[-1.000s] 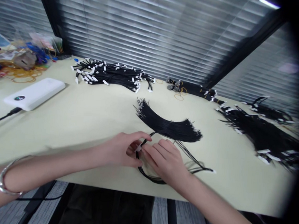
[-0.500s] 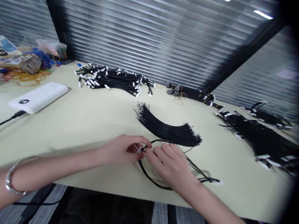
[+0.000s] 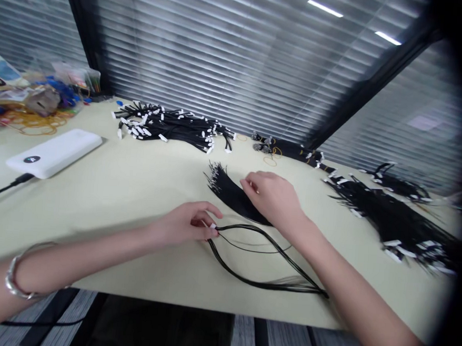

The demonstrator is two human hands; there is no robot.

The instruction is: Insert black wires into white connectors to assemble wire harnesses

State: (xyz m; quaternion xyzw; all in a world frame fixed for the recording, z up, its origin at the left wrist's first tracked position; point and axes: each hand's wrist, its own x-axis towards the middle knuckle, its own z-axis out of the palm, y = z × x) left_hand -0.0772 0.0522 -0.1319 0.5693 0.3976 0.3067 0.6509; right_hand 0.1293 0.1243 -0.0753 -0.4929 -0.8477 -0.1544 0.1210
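Note:
My left hand [image 3: 196, 222] pinches a small white connector [image 3: 213, 226] between thumb and fingers. From that connector a loop of thin black wires [image 3: 270, 287] runs right across the table and passes behind my right forearm. A single thin wire also trails from it. Over a curved bundle of cut black wires [image 3: 229, 191] is my right hand [image 3: 272, 197], its fingers curled. The hand covers the bundle's right part, and whether a wire is between the fingertips is hidden.
A pile of black cables with white connectors [image 3: 179, 124] lies at the back. More dark bundles [image 3: 291, 150] and a large cable heap [image 3: 390, 216] are to the right. At left are a white power bank [image 3: 58, 153], yellow rubber bands [image 3: 40, 123] and plastic bags [image 3: 74, 75].
My right hand has left the connector and moved up and right onto the curved wire bundle. My left hand keeps hold of the connector, shifted slightly left in the view.

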